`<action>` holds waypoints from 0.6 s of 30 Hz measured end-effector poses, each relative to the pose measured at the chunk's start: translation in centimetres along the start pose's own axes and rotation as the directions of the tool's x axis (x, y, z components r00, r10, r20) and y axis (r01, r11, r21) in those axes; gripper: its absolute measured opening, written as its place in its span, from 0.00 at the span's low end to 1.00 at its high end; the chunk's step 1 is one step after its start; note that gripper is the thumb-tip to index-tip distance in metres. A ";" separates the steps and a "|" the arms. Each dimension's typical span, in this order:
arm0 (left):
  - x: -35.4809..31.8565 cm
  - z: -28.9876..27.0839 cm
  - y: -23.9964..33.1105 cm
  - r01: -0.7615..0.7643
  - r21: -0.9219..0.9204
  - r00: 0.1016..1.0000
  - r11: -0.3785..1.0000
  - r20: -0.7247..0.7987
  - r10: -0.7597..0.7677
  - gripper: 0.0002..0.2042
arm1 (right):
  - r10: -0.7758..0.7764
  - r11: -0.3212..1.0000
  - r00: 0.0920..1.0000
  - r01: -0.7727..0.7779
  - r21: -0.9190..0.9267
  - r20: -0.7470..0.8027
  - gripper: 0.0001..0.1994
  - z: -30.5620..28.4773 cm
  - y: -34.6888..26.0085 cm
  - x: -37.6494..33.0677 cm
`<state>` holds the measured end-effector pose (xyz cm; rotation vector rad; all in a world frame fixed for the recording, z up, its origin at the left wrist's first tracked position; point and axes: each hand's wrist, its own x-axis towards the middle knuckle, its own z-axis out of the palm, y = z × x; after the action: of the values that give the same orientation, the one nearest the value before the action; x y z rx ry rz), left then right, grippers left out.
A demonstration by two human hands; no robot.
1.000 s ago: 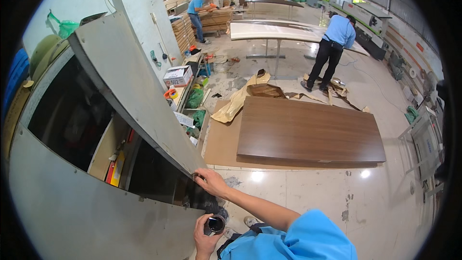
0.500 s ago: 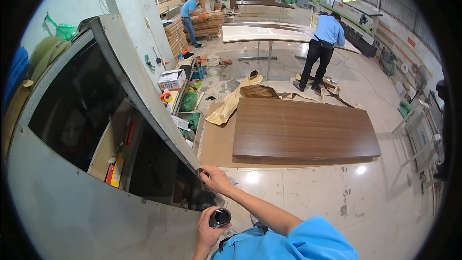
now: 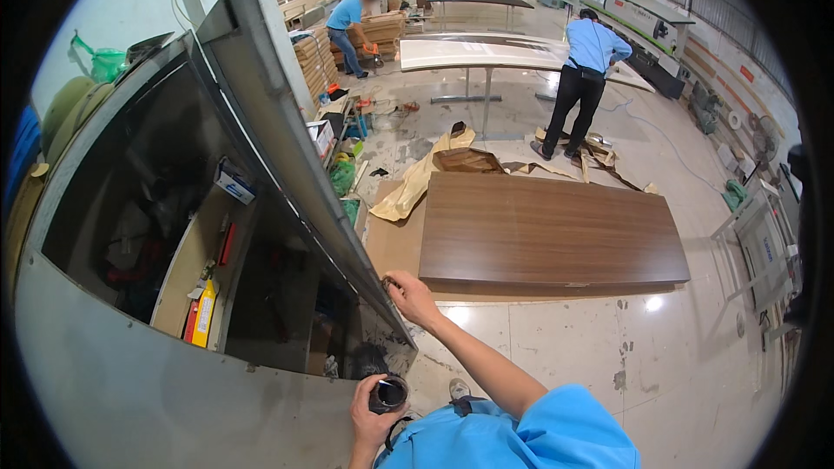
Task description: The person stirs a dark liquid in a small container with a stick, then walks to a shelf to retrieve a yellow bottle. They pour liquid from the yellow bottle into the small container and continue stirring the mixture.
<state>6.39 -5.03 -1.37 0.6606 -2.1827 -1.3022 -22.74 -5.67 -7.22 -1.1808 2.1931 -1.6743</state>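
1. The right hand (image 3: 410, 295) is stretched forward with its fingertips pinched on the thin edge of a large grey panel (image 3: 269, 130), low on that edge.
2. The left hand (image 3: 372, 408) is drawn in close to the chest and clenched around a small dark round pot (image 3: 388, 394), held upright with its open top facing up.
3. The pot sits just below the bottom corner of the grey panel, near the person's blue sleeve (image 3: 539, 430).
4. The panel stands tilted and runs from the hands up and away to the left; behind it a dark cabinet opening (image 3: 156, 200) shows shelves with a yellow-and-red box (image 3: 201, 317) and a small white box (image 3: 234, 182).
5. On the floor to the right of the right hand lies a long brown wooden board (image 3: 547, 230), resting on flat cardboard (image 3: 393, 243).
6. Crumpled brown paper (image 3: 417, 182) lies just beyond the board's near-left end.
7. Farther off, a person in a blue shirt and dark trousers (image 3: 584, 78) leans at a long white table (image 3: 495, 54).
8. Another person in blue (image 3: 347, 26) bends beside stacked wooden sheets (image 3: 314, 56) at the back left.
9. A green bag (image 3: 104, 61) sits on top of the cabinet at the upper left.
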 end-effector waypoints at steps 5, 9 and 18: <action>0.7 0.6 -0.3 0.024 -0.013 0.999 1.000 -0.022 -0.025 0.34 | 0.083 0.997 0.996 -0.083 0.004 -0.030 0.12 -2.3 2.7 2.1; 1.5 0.7 -0.6 0.084 -0.066 0.996 0.994 -0.018 -0.085 0.34 | 0.141 0.989 0.985 -0.136 0.053 -0.101 0.13 -3.3 5.4 3.8; 3.2 1.0 -1.4 0.165 -0.118 0.985 0.979 -0.028 -0.169 0.34 | 0.301 0.893 0.943 -0.226 0.388 -0.143 0.19 -4.9 10.4 6.6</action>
<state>3.59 -7.06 -2.50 0.8296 -2.0402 -1.4766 -35.07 -5.48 -12.23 -0.6110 1.9087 -2.0308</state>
